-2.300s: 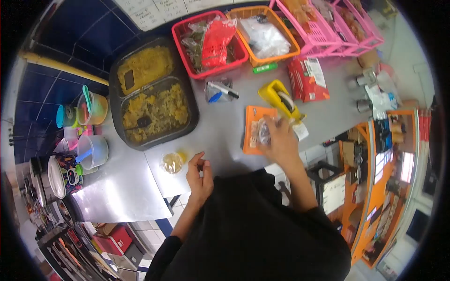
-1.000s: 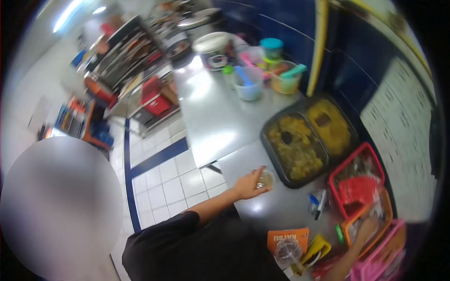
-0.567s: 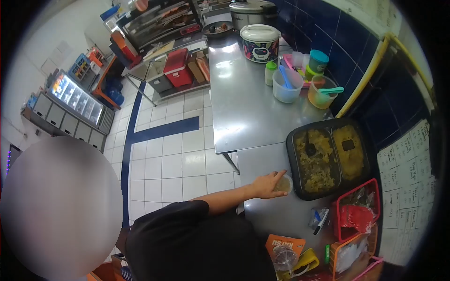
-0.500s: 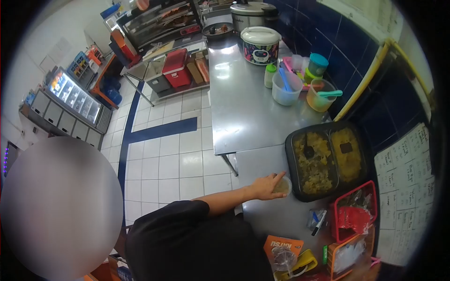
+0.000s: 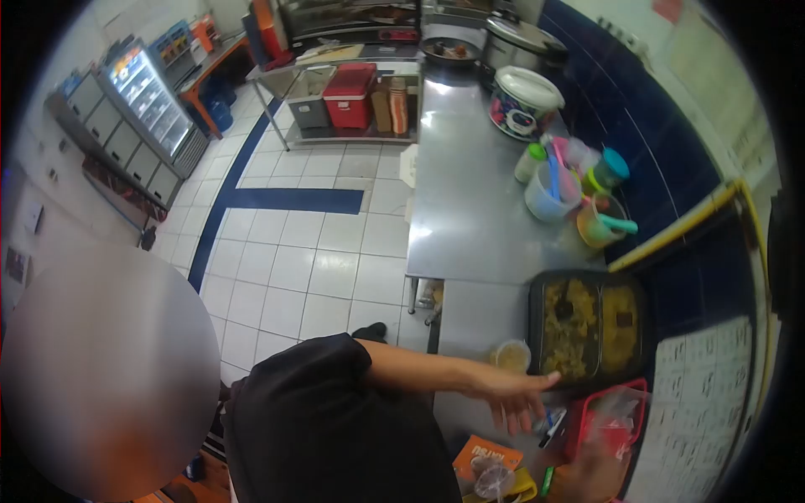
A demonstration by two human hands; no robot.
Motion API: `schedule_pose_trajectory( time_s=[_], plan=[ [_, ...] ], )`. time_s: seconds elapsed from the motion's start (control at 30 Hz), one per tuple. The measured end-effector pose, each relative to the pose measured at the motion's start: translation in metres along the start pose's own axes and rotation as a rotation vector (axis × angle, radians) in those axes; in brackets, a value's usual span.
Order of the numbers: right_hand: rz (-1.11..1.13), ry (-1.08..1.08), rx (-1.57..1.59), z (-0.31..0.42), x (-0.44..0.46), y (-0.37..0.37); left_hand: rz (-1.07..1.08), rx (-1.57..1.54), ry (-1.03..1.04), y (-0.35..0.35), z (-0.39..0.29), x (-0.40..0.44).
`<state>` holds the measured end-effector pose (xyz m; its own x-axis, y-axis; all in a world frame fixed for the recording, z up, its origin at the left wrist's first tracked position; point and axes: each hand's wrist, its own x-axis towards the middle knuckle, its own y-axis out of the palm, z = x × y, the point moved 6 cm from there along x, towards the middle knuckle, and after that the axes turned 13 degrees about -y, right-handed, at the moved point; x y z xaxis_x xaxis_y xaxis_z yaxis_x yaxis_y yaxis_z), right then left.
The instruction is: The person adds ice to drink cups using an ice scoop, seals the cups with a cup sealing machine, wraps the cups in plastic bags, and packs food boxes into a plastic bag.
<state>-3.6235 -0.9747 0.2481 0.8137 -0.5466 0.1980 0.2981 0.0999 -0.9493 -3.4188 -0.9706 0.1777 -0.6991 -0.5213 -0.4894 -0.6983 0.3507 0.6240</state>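
Note:
My left hand (image 5: pixel 513 396) is open, fingers spread and thumb out, above the steel counter with nothing in it. Just beyond it stands a small clear cup (image 5: pixel 511 356) with pale contents, apart from the hand. A black two-part food tray (image 5: pixel 537 335) sits past the cup, yellowish food in both sides. Smeared by motion, my right hand (image 5: pixel 591 471) is low at the front edge of a red basket (image 5: pixel 641 394). Clear plastic (image 5: pixel 622 407) shows above the basket; whether that hand grips it cannot be made out. A marker (image 5: pixel 552 427) lies between my hands.
An orange packet (image 5: pixel 486 457) and a yellow item (image 5: pixel 524 484) lie near my body. Farther along the counter are utensil tubs (image 5: pixel 553 201), a patterned rice cooker (image 5: pixel 524 105) and a large pot (image 5: pixel 520 46). Handwritten sheets (image 5: pixel 692 402) hang at the right.
My left hand has left the cup and moved toward the red basket, its fingers spreading. My right hand has come up beside the basket, where clear plastic now shows. The view has shifted.

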Motion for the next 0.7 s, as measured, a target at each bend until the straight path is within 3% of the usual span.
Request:
schedule_pose_trajectory(
  time_s=[0.03,0.13,0.27,0.3,0.33,0.37,0.4,0.43,0.47,0.53,0.57,0.63,0.7],
  plan=[
    [0.053,-0.107,0.02,0.027,0.026,0.006,0.08,-0.154,-0.038,0.005,0.0,-0.017],
    [0.235,-0.439,0.075,0.11,0.095,0.035,0.103,-0.162,0.055,-0.024,0.006,-0.045],
    [0.459,-0.695,0.175,0.216,0.193,0.084,-0.095,-0.219,0.378,-0.125,0.028,-0.146],
    [0.541,-0.597,0.297,0.234,0.219,0.099,-0.201,-0.205,0.447,-0.159,0.036,-0.182],
    [0.551,-0.63,0.291,0.241,0.246,0.124,-0.306,-0.195,0.503,-0.195,0.046,-0.217],
    [0.525,-0.451,0.461,0.225,0.274,0.154,-0.313,-0.216,0.521,-0.23,0.058,-0.245],
    [0.509,-0.252,0.62,0.219,0.294,0.175,-0.57,0.106,0.747,-0.262,0.061,-0.282],
    [0.382,-0.211,0.552,0.25,0.331,0.176,-0.827,0.437,0.942,-0.271,0.061,-0.326],
    [0.24,-0.175,0.493,0.285,0.375,0.181,-0.834,0.411,0.934,-0.285,0.065,-0.357],
    [0.21,-0.226,0.651,0.322,0.426,0.212,-0.935,0.611,0.571,-0.298,0.066,-0.416],
    [0.209,-0.217,0.665,0.335,0.445,0.225,-0.932,0.612,0.554,-0.309,0.07,-0.435],
    [0.392,0.043,1.211,0.354,0.477,0.267,-1.069,0.755,0.436,-0.337,0.072,-0.465],
    [0.416,-0.063,1.195,0.36,0.516,0.295,-1.096,0.727,0.466,-0.374,0.072,-0.485]
  ],
)
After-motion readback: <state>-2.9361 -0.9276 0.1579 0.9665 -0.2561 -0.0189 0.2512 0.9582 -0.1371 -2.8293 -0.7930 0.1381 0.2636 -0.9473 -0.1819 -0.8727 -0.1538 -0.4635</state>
